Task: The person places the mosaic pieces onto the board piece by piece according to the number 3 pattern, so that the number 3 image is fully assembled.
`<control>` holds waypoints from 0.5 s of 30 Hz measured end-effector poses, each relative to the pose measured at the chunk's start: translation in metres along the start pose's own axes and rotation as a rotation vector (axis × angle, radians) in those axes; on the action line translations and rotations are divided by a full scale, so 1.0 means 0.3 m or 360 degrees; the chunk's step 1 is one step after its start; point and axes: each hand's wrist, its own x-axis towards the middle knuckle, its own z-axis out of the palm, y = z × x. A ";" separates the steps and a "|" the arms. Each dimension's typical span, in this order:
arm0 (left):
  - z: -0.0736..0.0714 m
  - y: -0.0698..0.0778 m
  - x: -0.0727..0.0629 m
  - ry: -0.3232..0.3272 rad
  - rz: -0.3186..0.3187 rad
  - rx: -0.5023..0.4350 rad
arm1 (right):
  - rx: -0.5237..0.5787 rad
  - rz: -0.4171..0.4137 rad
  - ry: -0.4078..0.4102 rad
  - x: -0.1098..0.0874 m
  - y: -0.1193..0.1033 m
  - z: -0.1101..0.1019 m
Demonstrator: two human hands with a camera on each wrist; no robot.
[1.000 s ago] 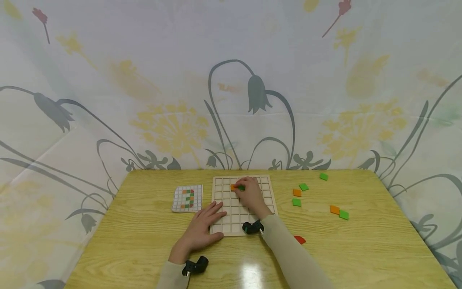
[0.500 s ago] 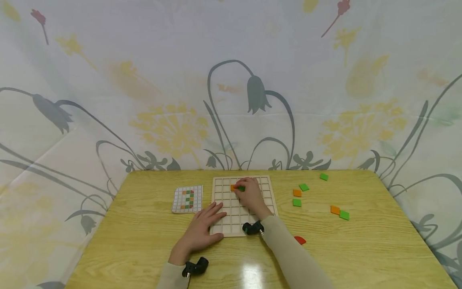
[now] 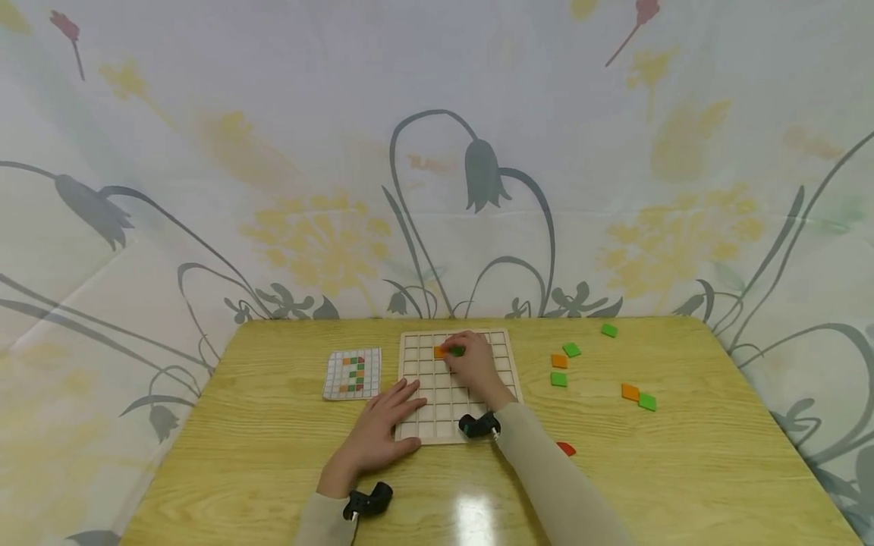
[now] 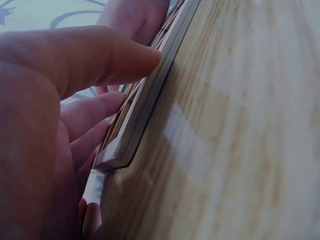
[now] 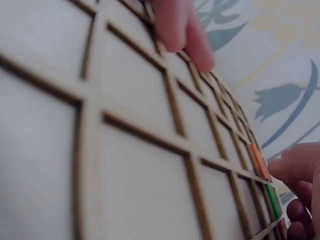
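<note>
A pale wooden grid board (image 3: 426, 413) lies on the table. In the head view my left hand (image 3: 384, 432) rests on its left edge, fingers spread and straight; the left wrist view shows the thumb along the board's side. My right hand (image 3: 474, 371) bends over the upper cells, its fingers curled. An orange tile (image 3: 439, 352) and a green tile (image 3: 457, 351) sit side by side by the thumb. Beyond the green tile in the right wrist view, a sliver of a red tile (image 5: 283, 229) shows at the curled fingers, which seem to pinch it; most of it is hidden.
Left of the board lies a pattern card (image 3: 332, 379) with printed coloured squares. To the right are scattered loose green tiles (image 3: 559, 379), orange tiles (image 3: 559, 362) and a red rounded piece (image 3: 566, 449), partly behind the right sleeve (image 3: 546, 470). A patterned cloth (image 3: 300, 152) hangs behind the table.
The head view has shifted slightly. Both hands keep their places on the board, and the tiles lie as before.
</note>
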 end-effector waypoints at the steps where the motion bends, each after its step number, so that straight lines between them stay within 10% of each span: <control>1: 0.000 0.001 0.001 -0.0003 -0.0003 0.0000 | 0.0026 -0.0003 -0.0007 0.002 0.002 -0.005; 15: -0.005 0.011 -0.002 0.0010 0.0011 -0.0012 | 0.0227 0.0075 -0.0021 -0.005 -0.004 -0.101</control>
